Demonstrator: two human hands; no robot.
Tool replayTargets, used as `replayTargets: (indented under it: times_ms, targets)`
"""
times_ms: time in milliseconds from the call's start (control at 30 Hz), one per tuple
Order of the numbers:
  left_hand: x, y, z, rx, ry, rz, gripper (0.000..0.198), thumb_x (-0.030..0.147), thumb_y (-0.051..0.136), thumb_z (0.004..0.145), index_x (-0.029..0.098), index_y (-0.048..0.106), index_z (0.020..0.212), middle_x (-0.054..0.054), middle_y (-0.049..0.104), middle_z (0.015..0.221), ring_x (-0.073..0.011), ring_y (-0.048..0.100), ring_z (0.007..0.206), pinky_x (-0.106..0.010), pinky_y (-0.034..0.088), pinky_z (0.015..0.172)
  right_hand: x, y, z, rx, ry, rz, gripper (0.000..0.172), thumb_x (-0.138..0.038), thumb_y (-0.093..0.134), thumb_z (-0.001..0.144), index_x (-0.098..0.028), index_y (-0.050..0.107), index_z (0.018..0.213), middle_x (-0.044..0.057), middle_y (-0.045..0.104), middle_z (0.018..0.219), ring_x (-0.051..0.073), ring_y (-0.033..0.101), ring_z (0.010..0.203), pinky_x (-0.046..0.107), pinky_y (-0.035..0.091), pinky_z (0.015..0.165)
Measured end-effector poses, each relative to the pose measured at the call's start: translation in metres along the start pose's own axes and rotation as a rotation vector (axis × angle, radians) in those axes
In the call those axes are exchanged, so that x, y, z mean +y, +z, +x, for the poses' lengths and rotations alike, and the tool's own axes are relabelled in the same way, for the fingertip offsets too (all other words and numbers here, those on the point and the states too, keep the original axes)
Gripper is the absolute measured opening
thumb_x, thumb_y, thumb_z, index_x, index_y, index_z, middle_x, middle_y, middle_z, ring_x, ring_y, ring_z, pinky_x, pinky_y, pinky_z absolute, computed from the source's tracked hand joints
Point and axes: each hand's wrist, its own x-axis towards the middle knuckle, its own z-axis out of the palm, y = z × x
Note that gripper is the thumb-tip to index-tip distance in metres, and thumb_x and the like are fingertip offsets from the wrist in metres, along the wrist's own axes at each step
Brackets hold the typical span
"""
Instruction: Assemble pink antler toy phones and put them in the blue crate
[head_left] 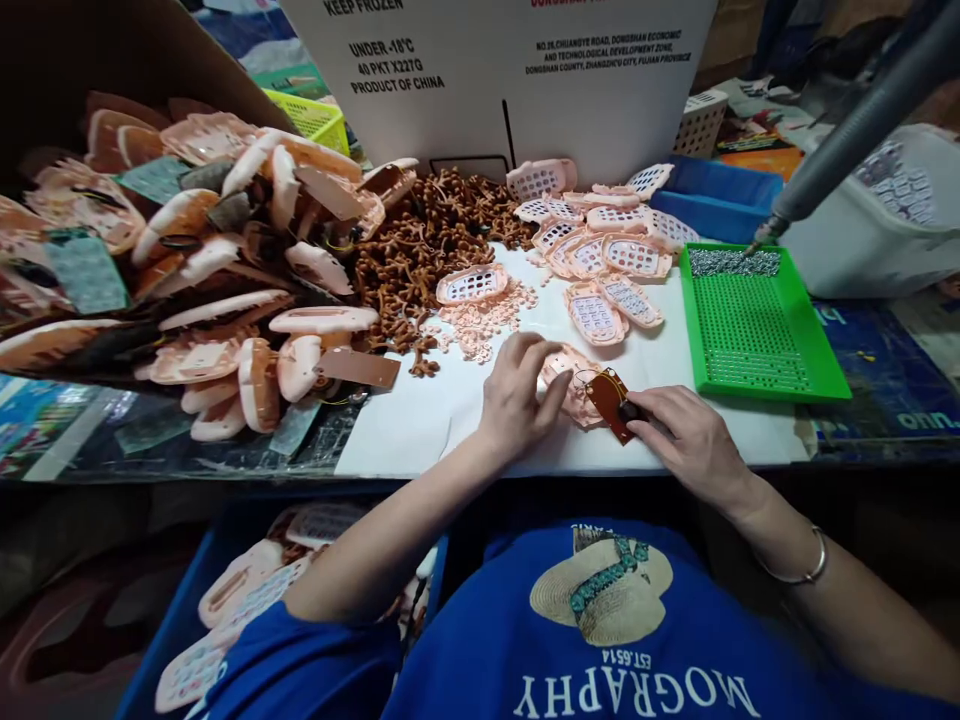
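Note:
My left hand (pixel 519 398) rests at the left edge of a pink plastic shell (pixel 576 362) lying on the white work surface, its fingers and thumb curled round that edge. My right hand (pixel 691 440) pinches a brown circuit board (pixel 606 398) by its right side, at a small dark round part. The board is tilted over the shell's right side, and a thin wire loops near its upper edge. Part of the shell is hidden behind the board and my left fingers. Just beyond lie finished-looking pink shells with white, patterned key faces (pixel 597 314).
Brown plastic pieces (pixel 420 240) and small pink parts (pixel 484 325) are heaped behind my left hand. Wired shell halves (pixel 255 230) pile up at left. A green tray (pixel 750 335) of screws stands at right, under a hanging screwdriver (pixel 817 170). A blue bin (pixel 172 630) sits below.

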Motion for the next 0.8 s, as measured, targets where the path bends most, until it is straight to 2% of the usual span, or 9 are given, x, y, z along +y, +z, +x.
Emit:
replayTargets:
  times_ms: [67, 167, 300, 433, 533, 600, 667, 733, 800]
  targets:
    - [0.012, -0.001, -0.010, -0.098, 0.030, 0.013, 0.017, 0.032, 0.055, 0.095, 0.017, 0.061, 0.089, -0.005, 0.064, 0.083, -0.0155, 0.060, 0.075, -0.027, 0.047, 0.067, 0.000, 0.000, 0.002, 0.006, -0.015, -0.029, 0.024, -0.021, 0.062, 0.092, -0.011, 0.064, 0.114, 0.011, 0.071, 0.101, 0.024, 0.065, 0.093, 0.040, 0.056, 0.083]
    - [0.025, 0.005, -0.023, -0.238, -0.030, 0.023, 0.032, 0.045, 0.060, 0.093, 0.017, 0.059, 0.076, 0.001, 0.061, 0.066, -0.0101, 0.053, 0.055, -0.023, 0.037, 0.052, -0.001, 0.001, 0.004, 0.001, -0.039, -0.064, 0.023, -0.020, 0.061, 0.092, -0.010, 0.065, 0.113, 0.011, 0.071, 0.098, 0.024, 0.065, 0.090, 0.040, 0.057, 0.080]
    - [0.029, 0.014, -0.024, -0.196, -0.133, 0.044, 0.033, 0.047, 0.065, 0.089, 0.018, 0.058, 0.076, 0.003, 0.059, 0.059, -0.0090, 0.051, 0.050, -0.022, 0.034, 0.051, -0.001, 0.003, 0.002, 0.021, -0.104, -0.136, 0.024, -0.018, 0.060, 0.093, -0.008, 0.065, 0.114, 0.012, 0.072, 0.099, 0.025, 0.066, 0.089, 0.039, 0.057, 0.079]
    - [0.020, 0.004, -0.012, -0.118, -0.084, 0.015, 0.024, 0.039, 0.062, 0.092, 0.017, 0.059, 0.083, 0.004, 0.059, 0.060, -0.0082, 0.051, 0.051, -0.021, 0.037, 0.052, -0.002, 0.000, 0.001, 0.050, -0.090, -0.094, 0.025, -0.018, 0.058, 0.094, -0.007, 0.065, 0.115, 0.013, 0.074, 0.102, 0.024, 0.069, 0.090, 0.038, 0.058, 0.081]
    - [0.017, -0.007, -0.006, -0.158, 0.040, -0.010, 0.018, 0.034, 0.055, 0.096, 0.017, 0.060, 0.091, 0.002, 0.061, 0.069, -0.0089, 0.054, 0.058, -0.021, 0.040, 0.055, -0.004, -0.004, 0.004, 0.055, 0.050, 0.092, 0.025, -0.022, 0.057, 0.095, -0.010, 0.066, 0.115, 0.012, 0.074, 0.105, 0.022, 0.070, 0.094, 0.036, 0.058, 0.085]
    - [0.021, -0.008, -0.006, -0.267, 0.238, 0.057, 0.012, 0.026, 0.053, 0.096, 0.018, 0.059, 0.102, -0.002, 0.062, 0.081, -0.0119, 0.058, 0.068, -0.023, 0.042, 0.057, -0.006, -0.004, 0.008, 0.036, 0.206, 0.269, 0.025, -0.026, 0.057, 0.095, -0.015, 0.068, 0.114, 0.010, 0.075, 0.108, 0.020, 0.071, 0.097, 0.035, 0.058, 0.087]
    - [0.026, -0.004, -0.008, -0.381, 0.433, 0.175, 0.022, 0.017, 0.049, 0.094, 0.019, 0.058, 0.114, -0.005, 0.060, 0.091, -0.0159, 0.058, 0.079, -0.025, 0.044, 0.060, -0.006, -0.003, 0.012, 0.003, 0.369, 0.452, 0.027, -0.032, 0.059, 0.094, -0.018, 0.069, 0.114, 0.008, 0.075, 0.110, 0.019, 0.071, 0.095, 0.035, 0.058, 0.087]
    - [0.030, 0.002, -0.011, -0.427, 0.518, 0.272, 0.027, 0.012, 0.046, 0.094, 0.018, 0.057, 0.118, -0.007, 0.058, 0.092, -0.0190, 0.057, 0.085, -0.027, 0.045, 0.061, -0.006, -0.002, 0.014, -0.028, 0.501, 0.609, 0.031, -0.039, 0.061, 0.092, -0.019, 0.070, 0.113, 0.007, 0.075, 0.107, 0.018, 0.071, 0.088, 0.036, 0.059, 0.085]
    - [0.030, 0.008, -0.011, -0.428, 0.548, 0.312, 0.022, 0.014, 0.044, 0.096, 0.015, 0.059, 0.113, -0.007, 0.056, 0.089, -0.0199, 0.056, 0.086, -0.029, 0.046, 0.063, -0.005, -0.001, 0.014, -0.039, 0.596, 0.741, 0.036, -0.045, 0.064, 0.089, -0.019, 0.070, 0.112, 0.006, 0.076, 0.100, 0.017, 0.070, 0.080, 0.035, 0.060, 0.081]
